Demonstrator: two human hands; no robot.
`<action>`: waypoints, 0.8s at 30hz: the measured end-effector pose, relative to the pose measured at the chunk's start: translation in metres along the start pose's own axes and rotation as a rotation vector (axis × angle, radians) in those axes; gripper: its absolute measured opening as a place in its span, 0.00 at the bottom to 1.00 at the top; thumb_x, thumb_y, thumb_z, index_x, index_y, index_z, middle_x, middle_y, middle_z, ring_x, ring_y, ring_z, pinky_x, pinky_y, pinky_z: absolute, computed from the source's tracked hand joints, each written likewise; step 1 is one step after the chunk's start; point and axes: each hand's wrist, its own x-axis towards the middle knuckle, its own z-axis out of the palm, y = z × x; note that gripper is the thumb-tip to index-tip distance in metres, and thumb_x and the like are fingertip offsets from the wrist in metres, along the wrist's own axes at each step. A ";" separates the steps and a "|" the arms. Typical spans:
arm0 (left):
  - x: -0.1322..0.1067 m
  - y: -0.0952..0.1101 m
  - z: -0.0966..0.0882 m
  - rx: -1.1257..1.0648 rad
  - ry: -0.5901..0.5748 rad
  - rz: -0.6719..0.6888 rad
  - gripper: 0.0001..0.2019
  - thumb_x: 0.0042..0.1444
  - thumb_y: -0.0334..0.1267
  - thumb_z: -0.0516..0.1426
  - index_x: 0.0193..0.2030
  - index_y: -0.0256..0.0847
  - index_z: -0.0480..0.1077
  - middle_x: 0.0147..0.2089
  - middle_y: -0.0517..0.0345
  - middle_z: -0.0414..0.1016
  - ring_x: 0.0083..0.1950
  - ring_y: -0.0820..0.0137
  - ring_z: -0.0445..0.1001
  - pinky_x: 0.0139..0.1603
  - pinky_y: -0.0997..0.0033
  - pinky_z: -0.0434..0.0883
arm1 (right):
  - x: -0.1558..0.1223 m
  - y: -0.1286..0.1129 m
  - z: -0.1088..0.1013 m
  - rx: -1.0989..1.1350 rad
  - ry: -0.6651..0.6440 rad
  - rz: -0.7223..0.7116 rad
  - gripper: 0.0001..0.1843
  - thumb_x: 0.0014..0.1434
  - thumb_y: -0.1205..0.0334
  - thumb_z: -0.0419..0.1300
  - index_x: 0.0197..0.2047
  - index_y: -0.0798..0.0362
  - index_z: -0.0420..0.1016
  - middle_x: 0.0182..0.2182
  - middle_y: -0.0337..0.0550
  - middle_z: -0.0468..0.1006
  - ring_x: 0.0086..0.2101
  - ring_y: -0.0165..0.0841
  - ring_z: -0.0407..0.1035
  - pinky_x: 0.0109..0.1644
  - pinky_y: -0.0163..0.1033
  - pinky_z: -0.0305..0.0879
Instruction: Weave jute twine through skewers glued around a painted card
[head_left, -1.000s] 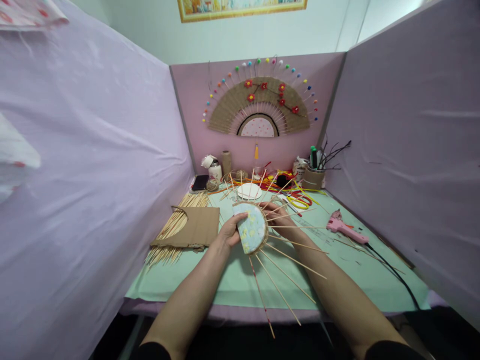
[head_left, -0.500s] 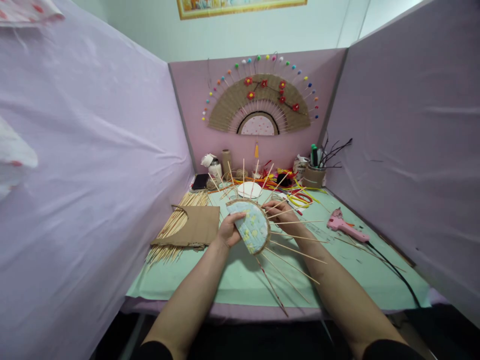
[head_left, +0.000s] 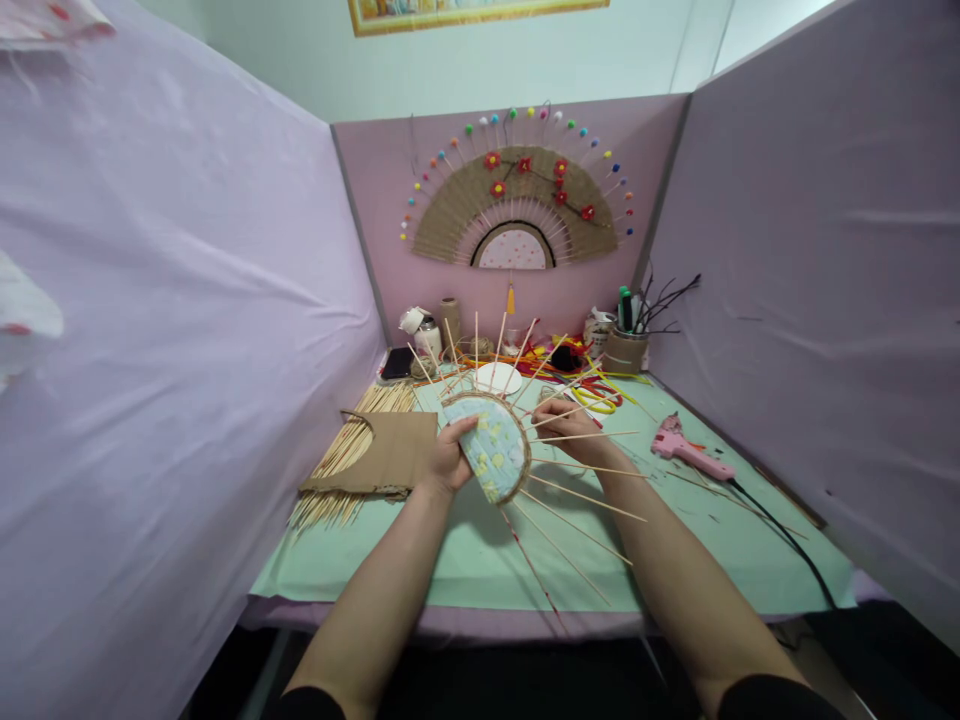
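My left hand [head_left: 450, 456] grips the straight edge of a half-round fan piece [head_left: 491, 447], pale blue with yellow flowers and a twine rim. Several thin bamboo skewers [head_left: 581, 495] stick out of its rim like rays. The piece is held up above the green mat [head_left: 697, 540], tilted toward me. My right hand [head_left: 568, 425] reaches behind the piece among the skewers, its fingers curled and partly hidden; what they pinch cannot be made out.
A cardboard piece over a row of skewers [head_left: 375, 455] lies at the left. A pink glue gun [head_left: 686, 452] with a black cord lies at the right. Scissors, pipe cleaners, jars and a pen cup [head_left: 625, 350] crowd the back. A finished fan [head_left: 516, 205] hangs on the pink wall.
The fan piece has turned a little, so more skewers point up and back. Both hands have shifted slightly away from me.
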 end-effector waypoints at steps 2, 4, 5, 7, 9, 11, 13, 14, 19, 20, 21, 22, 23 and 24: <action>0.001 0.003 -0.001 -0.014 0.034 -0.030 0.09 0.49 0.29 0.54 0.37 0.30 0.73 0.32 0.47 0.80 0.45 0.57 0.77 0.56 0.56 0.68 | -0.001 -0.002 -0.006 0.021 -0.031 0.010 0.09 0.44 0.62 0.66 0.30 0.54 0.72 0.16 0.30 0.60 0.18 0.22 0.51 0.22 0.32 0.44; 0.003 0.007 -0.003 -0.030 0.064 -0.055 0.11 0.50 0.29 0.53 0.39 0.30 0.72 0.32 0.48 0.80 0.44 0.59 0.78 0.56 0.57 0.68 | -0.001 -0.006 -0.015 0.065 -0.025 -0.004 0.13 0.44 0.64 0.65 0.35 0.53 0.73 0.17 0.30 0.61 0.18 0.22 0.51 0.22 0.31 0.45; 0.004 0.008 -0.003 -0.038 0.067 -0.066 0.12 0.51 0.29 0.52 0.41 0.29 0.72 0.33 0.47 0.80 0.44 0.59 0.78 0.56 0.57 0.68 | -0.001 -0.009 -0.021 0.097 -0.010 -0.019 0.14 0.44 0.64 0.65 0.37 0.53 0.73 0.18 0.31 0.62 0.19 0.23 0.52 0.22 0.31 0.46; 0.005 0.011 -0.005 -0.046 0.059 -0.089 0.14 0.51 0.29 0.52 0.44 0.27 0.71 0.35 0.45 0.80 0.46 0.58 0.77 0.56 0.56 0.67 | -0.001 -0.014 -0.032 0.167 0.042 -0.047 0.14 0.45 0.63 0.65 0.38 0.51 0.73 0.20 0.32 0.64 0.20 0.24 0.55 0.24 0.32 0.51; 0.007 0.012 -0.008 -0.034 0.046 -0.122 0.15 0.52 0.29 0.52 0.45 0.26 0.71 0.35 0.44 0.80 0.45 0.58 0.77 0.56 0.56 0.68 | -0.002 -0.020 -0.044 0.223 0.123 -0.075 0.12 0.46 0.61 0.64 0.37 0.50 0.73 0.21 0.34 0.66 0.22 0.25 0.58 0.27 0.33 0.56; 0.007 0.011 -0.010 -0.009 0.027 -0.170 0.15 0.52 0.28 0.52 0.45 0.26 0.72 0.33 0.44 0.80 0.43 0.58 0.78 0.55 0.56 0.68 | -0.003 -0.025 -0.053 0.267 0.215 -0.109 0.09 0.48 0.59 0.63 0.35 0.48 0.73 0.21 0.34 0.66 0.23 0.27 0.59 0.31 0.36 0.60; 0.008 0.010 -0.012 0.017 0.002 -0.224 0.14 0.51 0.28 0.53 0.44 0.25 0.72 0.32 0.43 0.80 0.41 0.58 0.78 0.55 0.57 0.68 | -0.004 -0.028 -0.060 0.313 0.291 -0.155 0.08 0.49 0.57 0.62 0.34 0.46 0.73 0.22 0.34 0.67 0.23 0.27 0.60 0.34 0.37 0.62; 0.009 0.009 -0.013 0.032 -0.006 -0.247 0.14 0.51 0.27 0.53 0.44 0.25 0.72 0.32 0.43 0.79 0.40 0.58 0.79 0.54 0.57 0.69 | -0.005 -0.030 -0.062 0.328 0.316 -0.180 0.07 0.50 0.56 0.62 0.34 0.45 0.73 0.23 0.34 0.68 0.24 0.27 0.60 0.35 0.38 0.63; 0.013 0.005 -0.016 0.105 -0.013 -0.321 0.13 0.50 0.25 0.54 0.43 0.25 0.72 0.31 0.43 0.79 0.34 0.61 0.79 0.49 0.60 0.71 | -0.008 -0.033 -0.064 0.226 0.380 -0.319 0.05 0.51 0.55 0.59 0.33 0.43 0.72 0.30 0.35 0.73 0.25 0.27 0.59 0.37 0.38 0.63; 0.014 0.005 -0.016 0.113 -0.015 -0.338 0.13 0.50 0.25 0.54 0.44 0.25 0.72 0.31 0.42 0.79 0.34 0.60 0.79 0.49 0.60 0.71 | -0.008 -0.033 -0.064 0.200 0.385 -0.338 0.05 0.51 0.55 0.59 0.33 0.43 0.72 0.31 0.35 0.73 0.25 0.27 0.59 0.36 0.39 0.62; 0.015 0.005 -0.017 0.117 -0.017 -0.353 0.14 0.51 0.25 0.54 0.45 0.25 0.72 0.32 0.42 0.79 0.36 0.59 0.79 0.49 0.60 0.71 | -0.009 -0.034 -0.064 0.184 0.386 -0.350 0.05 0.51 0.54 0.59 0.33 0.43 0.72 0.31 0.35 0.73 0.26 0.28 0.59 0.36 0.38 0.62; 0.015 0.005 -0.017 0.116 -0.015 -0.362 0.15 0.51 0.26 0.54 0.45 0.24 0.72 0.32 0.42 0.79 0.37 0.59 0.79 0.50 0.60 0.71 | -0.009 -0.034 -0.063 0.180 0.382 -0.357 0.05 0.51 0.54 0.59 0.33 0.43 0.72 0.30 0.36 0.73 0.26 0.28 0.59 0.34 0.38 0.61; 0.016 0.005 -0.017 0.109 -0.009 -0.357 0.15 0.50 0.26 0.54 0.46 0.24 0.72 0.32 0.42 0.79 0.38 0.58 0.79 0.50 0.59 0.70 | -0.009 -0.034 -0.063 0.185 0.375 -0.359 0.06 0.51 0.54 0.60 0.32 0.44 0.71 0.29 0.36 0.72 0.26 0.28 0.59 0.33 0.37 0.61; 0.016 0.006 -0.016 0.095 0.000 -0.341 0.15 0.50 0.26 0.54 0.46 0.25 0.71 0.32 0.42 0.79 0.39 0.58 0.79 0.51 0.59 0.70 | -0.009 -0.034 -0.063 0.199 0.366 -0.352 0.07 0.51 0.53 0.60 0.32 0.45 0.71 0.27 0.36 0.71 0.25 0.27 0.59 0.31 0.36 0.60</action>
